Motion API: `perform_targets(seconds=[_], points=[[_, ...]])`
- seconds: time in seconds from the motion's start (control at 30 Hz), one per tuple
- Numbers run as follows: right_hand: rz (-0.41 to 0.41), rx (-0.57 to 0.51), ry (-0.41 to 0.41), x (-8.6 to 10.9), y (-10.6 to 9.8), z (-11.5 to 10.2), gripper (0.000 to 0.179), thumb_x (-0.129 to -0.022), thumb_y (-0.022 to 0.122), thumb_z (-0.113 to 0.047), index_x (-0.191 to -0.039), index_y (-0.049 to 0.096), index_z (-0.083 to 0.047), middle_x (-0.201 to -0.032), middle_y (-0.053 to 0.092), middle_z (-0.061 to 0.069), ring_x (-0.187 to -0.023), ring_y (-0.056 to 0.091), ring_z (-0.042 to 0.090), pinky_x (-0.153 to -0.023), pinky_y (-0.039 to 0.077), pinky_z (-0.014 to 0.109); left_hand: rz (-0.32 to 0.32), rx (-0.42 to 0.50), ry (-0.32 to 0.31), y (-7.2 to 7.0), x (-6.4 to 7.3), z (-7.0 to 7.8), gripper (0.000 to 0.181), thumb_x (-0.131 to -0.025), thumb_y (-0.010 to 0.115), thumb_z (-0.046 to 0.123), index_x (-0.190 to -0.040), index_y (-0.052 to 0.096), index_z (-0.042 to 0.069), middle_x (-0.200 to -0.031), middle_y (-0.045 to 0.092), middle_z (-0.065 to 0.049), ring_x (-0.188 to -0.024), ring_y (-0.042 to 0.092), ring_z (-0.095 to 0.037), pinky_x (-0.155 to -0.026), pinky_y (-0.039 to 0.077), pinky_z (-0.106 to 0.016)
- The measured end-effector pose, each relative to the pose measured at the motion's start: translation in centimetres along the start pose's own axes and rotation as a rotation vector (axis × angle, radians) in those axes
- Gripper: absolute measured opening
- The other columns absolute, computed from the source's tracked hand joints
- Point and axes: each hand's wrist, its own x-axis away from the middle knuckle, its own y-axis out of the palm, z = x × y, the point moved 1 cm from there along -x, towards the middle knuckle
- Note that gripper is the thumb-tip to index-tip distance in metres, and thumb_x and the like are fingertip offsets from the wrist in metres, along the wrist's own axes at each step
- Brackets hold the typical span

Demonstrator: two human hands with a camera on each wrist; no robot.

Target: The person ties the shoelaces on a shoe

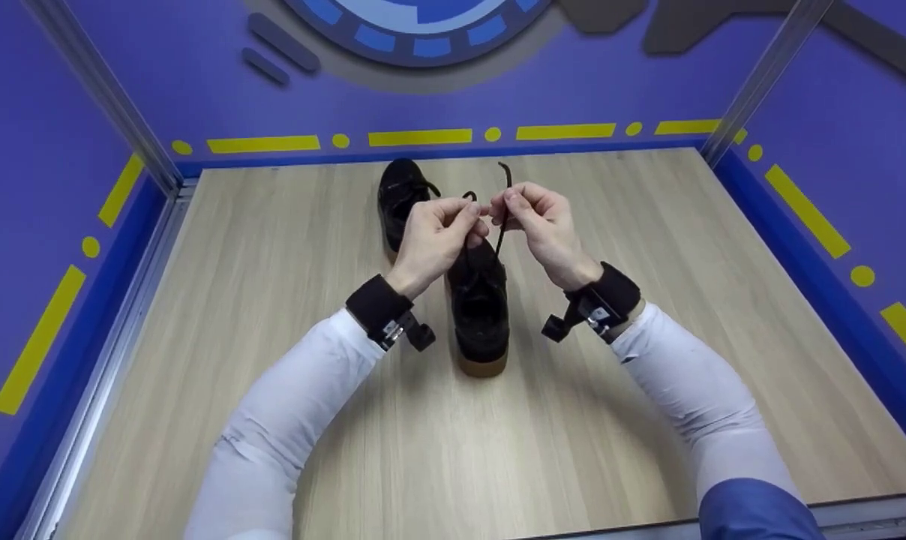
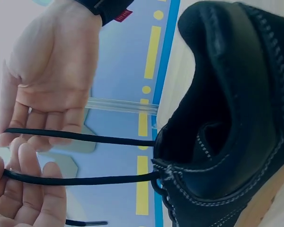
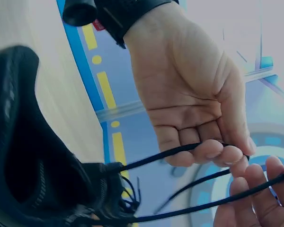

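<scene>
So, left hand [image 1: 436, 236] and right hand [image 1: 547, 229] each pinch a strand of black shoelace [image 2: 80, 136] above the nearer black shoe [image 1: 481, 322]; another black shoe [image 1: 399, 193] sits beyond it, leftward.

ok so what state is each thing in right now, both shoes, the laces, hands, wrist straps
Near shoe: upright, heel at the near end
Far shoe: upright; whether it is tied is too dark to tell
Held laces: untied, two strands apart
Left hand: pinching one strand
Right hand: pinching the other strand
Wrist straps: both worn
</scene>
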Motion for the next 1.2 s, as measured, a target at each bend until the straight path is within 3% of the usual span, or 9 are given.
perform_targets(seconds=[0.23, 0.53, 0.67, 0.77, 1.0, 1.2], points=[[0.015, 0.105, -0.079, -0.9, 0.1, -1.1, 0.029, -0.113, 0.059, -0.003, -0.096, 0.081, -0.01, -0.091, 0.08, -0.011, -0.089, 0.07, 0.007, -0.087, 0.053, 0.025, -0.035, -0.148, 0.047, -0.2, -0.5, 0.3, 0.021, -0.111, 0.069, 0.014, -0.109, 0.087, 0.002, -0.076, 0.078, -0.002, -0.063, 0.069, -0.004, -0.061, 0.055, -0.016], [-0.064, 0.166, -0.175, -1.7, 0.0, -1.6, 0.025, -0.111, 0.061, 0.002, -0.102, 0.084, -0.002, -0.102, 0.079, -0.008, -0.104, 0.068, 0.009, -0.099, 0.052, 0.026, -0.12, -0.207, 0.038, 0.3, -1.3, 0.5, 0.027, -0.112, 0.069, 0.014, -0.094, 0.085, 0.001, -0.069, 0.071, 0.007, -0.059, 0.062, -0.002, -0.057, 0.048, -0.015], [-0.089, 0.184, -0.17, -2.1, 0.0, -1.6, 0.022, -0.111, 0.061, 0.0, -0.107, 0.079, 0.013, -0.103, 0.079, -0.013, -0.112, 0.071, 0.009, -0.105, 0.054, 0.028, -0.166, -0.194, 0.077, 0.5, -1.3, 0.7, 0.035, -0.112, 0.065, 0.012, -0.082, 0.078, -0.001, -0.064, 0.063, 0.007, -0.056, 0.056, -0.002, -0.056, 0.043, -0.016], [-0.091, 0.198, -0.153, -2.4, 0.1, -1.6, 0.023, -0.111, 0.062, -0.002, -0.11, 0.076, 0.016, -0.103, 0.08, -0.015, -0.115, 0.071, 0.009, -0.109, 0.053, 0.029, -0.192, -0.194, 0.114, 0.7, -1.3, 0.6, 0.039, -0.111, 0.065, 0.014, -0.076, 0.073, -0.001, -0.06, 0.059, 0.009, -0.055, 0.051, -0.002, -0.056, 0.038, -0.018], [-0.153, 0.214, -0.111, -2.5, 0.4, -1.3, 0.023, -0.111, 0.064, -0.004, -0.114, 0.079, 0.014, -0.106, 0.083, -0.013, -0.108, 0.075, 0.009, -0.098, 0.057, 0.025, -0.162, -0.321, 0.173, 2.0, -1.5, 0.4, 0.048, -0.105, 0.069, 0.018, -0.06, 0.055, 0.021, -0.056, 0.044, 0.017, -0.054, 0.039, -0.001, -0.055, 0.027, -0.02], [-0.202, 0.193, -0.021, -2.3, 0.0, -0.6, 0.027, -0.113, 0.062, -0.007, -0.12, 0.078, 0.013, -0.104, 0.085, -0.011, -0.097, 0.076, 0.006, -0.086, 0.06, 0.02, -0.121, -0.276, 0.123, 2.3, -1.4, -0.1, 0.038, -0.107, 0.066, 0.015, -0.07, 0.069, 0.007, -0.058, 0.055, 0.016, -0.054, 0.051, -0.001, -0.055, 0.036, -0.018]])
